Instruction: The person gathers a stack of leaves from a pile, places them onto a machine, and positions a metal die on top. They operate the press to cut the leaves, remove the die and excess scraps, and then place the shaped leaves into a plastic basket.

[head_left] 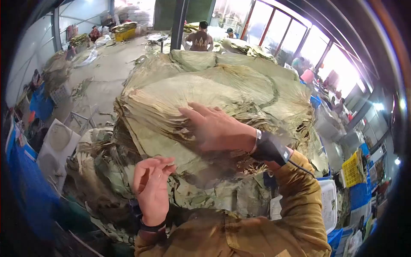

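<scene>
A worker's right hand lies flat, fingers spread, on a tall stack of dried leaves mid-scene; the left hand, loosely curled and holding nothing, hovers near its front edge. Sorting appears underway; lifting one leaf needs a careful pinch.

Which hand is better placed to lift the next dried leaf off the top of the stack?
Right, probably. The right hand already lies flat on the stack of dried leaves, fingers spread across the top leaf near its frayed edge. The left hand is lower, off the stack, fingers curled and holding nothing visible.
</scene>
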{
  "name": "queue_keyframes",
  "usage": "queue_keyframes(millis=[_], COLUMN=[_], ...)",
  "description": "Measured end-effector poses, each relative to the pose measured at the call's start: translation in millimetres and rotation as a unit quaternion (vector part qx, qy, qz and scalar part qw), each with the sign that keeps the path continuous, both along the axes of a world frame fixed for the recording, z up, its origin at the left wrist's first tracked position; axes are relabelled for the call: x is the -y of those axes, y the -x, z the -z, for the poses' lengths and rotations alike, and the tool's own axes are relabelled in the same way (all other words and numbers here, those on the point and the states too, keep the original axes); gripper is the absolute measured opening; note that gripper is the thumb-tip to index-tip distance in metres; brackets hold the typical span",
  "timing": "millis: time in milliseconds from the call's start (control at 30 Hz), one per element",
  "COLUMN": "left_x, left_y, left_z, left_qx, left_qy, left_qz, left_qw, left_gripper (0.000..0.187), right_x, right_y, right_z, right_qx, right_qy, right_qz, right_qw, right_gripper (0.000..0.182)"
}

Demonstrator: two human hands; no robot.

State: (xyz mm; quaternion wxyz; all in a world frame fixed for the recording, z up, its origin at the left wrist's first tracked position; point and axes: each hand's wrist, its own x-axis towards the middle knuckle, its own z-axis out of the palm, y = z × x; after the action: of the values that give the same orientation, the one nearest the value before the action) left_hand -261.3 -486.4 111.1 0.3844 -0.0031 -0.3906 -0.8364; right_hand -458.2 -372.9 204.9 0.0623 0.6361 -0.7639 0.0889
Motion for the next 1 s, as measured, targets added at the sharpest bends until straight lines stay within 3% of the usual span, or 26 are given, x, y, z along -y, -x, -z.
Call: queue_keyframes(millis=[133, 200, 233, 300, 400, 433, 467, 533, 567, 600, 667, 700, 733, 767, 800, 833, 867, 900, 933, 967, 1000], left_x=[3.6, -2.0, -4.3, -10.2, -19.9, -27.5, -29.7, -41.9, -47.8, -58.4, -68.9, -74.5, -106.3, -119.5, -145.0, -174.1, -205.5, -238.5, -266.5, -296.0, -321.3], left_y=[-0.6, 4.0, 8.8, 21.4, 34.5, 33.6, 27.4, 25.8, 30.5, 35.1, 50.7, 73.6, 78.0, 78.8, 83.8, 86.5, 81.4, 78.0, 78.1, 71.3, 64.5], left_z=[-9.2, -15.5, -15.2, -11.4, -30.6, -42.1, -37.1, -38.9, -41.1, -22.9, -28.8, -14.0, -42.8, -55.3, -46.8, -45.3, -46.1, -58.1, -60.0, -60.7, -60.3], left_qx=[-0.037, -0.041, -0.007, 0.008, -0.066, -0.072, -0.086, -0.008, 0.031, 0.014, 0.014, 0.004, -0.041, -0.096, -0.117, -0.128, -0.09, 0.002, 0.036, 0.03, 0.021], left_qy=[-0.052, -0.083, -0.122, -0.16, -0.129, -0.078, -0.12, -0.108, -0.082, 0.041, 0.163, 0.329, 0.367, 0.541, 0.547, 0.508, 0.321, 0.028, -0.154, -0.16, -0.163], left_qz=[0.143, 0.209, 0.26, 0.334, 0.316, 0.241, 0.272, 0.284, 0.283, 0.175, 0.266, 0.251, 0.105, -0.073, -0.067, -0.016, 0.169, 0.406, 0.561, 0.558, 0.553], left_qw=[0.988, 0.974, 0.958, 0.929, 0.938, 0.965, 0.951, 0.953, 0.955, 0.984, 0.95, 0.91, 0.923, 0.832, 0.826, 0.852, 0.927, 0.913, 0.813, 0.814, 0.817], left_gripper=[0.037, 0.046, 0.052, 0.061, 0.062, 0.063, 0.059, 0.056, 0.051, 0.044, 0.039, 0.037, 0.03, 0.045, 0.058, 0.047, 0.028, 0.013, 0.016, 0.019, 0.023], right_x=[3.9, 2.7, 8.4, -1.9, -16.6, -21.3, -29.4, -49.7, -61.5, -76.5, -110.4, -133.0, -156.9, -187.7, -216.7, -235.6, -252.9, -269.1, -288.9, -329.6, -327.8], right_y=[3.3, 4.9, 4.9, -5.5, -53.3, -71.5, -80.7, -101.3, -102.5, -103.4, -118.1, -129.6, -140.7, -155.1, -167.5, -175.3, -183.7, -192.6, -202.1, -206.5, -208.2], right_z=[-7.4, -5.1, -7.1, -23.8, -36.8, -25.6, -15.5, -9.4, -8.2, -6.5, 0.5, 4.9, 12.5, 30.8, 52.3, 69.0, 82.0, 89.5, 92.9, 95.4, 82.9], right_qx=[0.019, -0.018, -0.026, -0.103, -0.269, -0.24, -0.291, -0.316, -0.324, -0.335, -0.333, -0.332, -0.327, -0.308, -0.294, -0.185, -0.073, 0.07, 0.208, 0.357, 0.384], right_qy=[-0.041, 0.046, 0.015, 0.071, 0.134, 0.1, 0.133, 0.134, 0.133, 0.14, 0.145, 0.158, 0.17, 0.195, 0.221, 0.249, 0.27, 0.351, 0.423, 0.46, 0.697], right_qz=[-0.021, -0.044, 0.02, -0.018, -0.065, -0.039, -0.064, -0.005, 0.017, 0.022, 0.029, 0.046, 0.056, 0.072, 0.088, 0.173, 0.261, 0.34, 0.413, 0.408, 0.339], right_qw=[0.999, 0.998, 0.999, 0.992, 0.952, 0.965, 0.945, 0.939, 0.936, 0.931, 0.931, 0.929, 0.928, 0.928, 0.926, 0.935, 0.924, 0.87, 0.779, 0.703, 0.501], right_gripper=[0.074, 0.06, 0.051, 0.049, 0.045, 0.047, 0.049, 0.05, 0.05, 0.043, 0.036, 0.031, 0.026, 0.029, 0.032, 0.043, 0.053, 0.056, 0.058, 0.054, 0.058])
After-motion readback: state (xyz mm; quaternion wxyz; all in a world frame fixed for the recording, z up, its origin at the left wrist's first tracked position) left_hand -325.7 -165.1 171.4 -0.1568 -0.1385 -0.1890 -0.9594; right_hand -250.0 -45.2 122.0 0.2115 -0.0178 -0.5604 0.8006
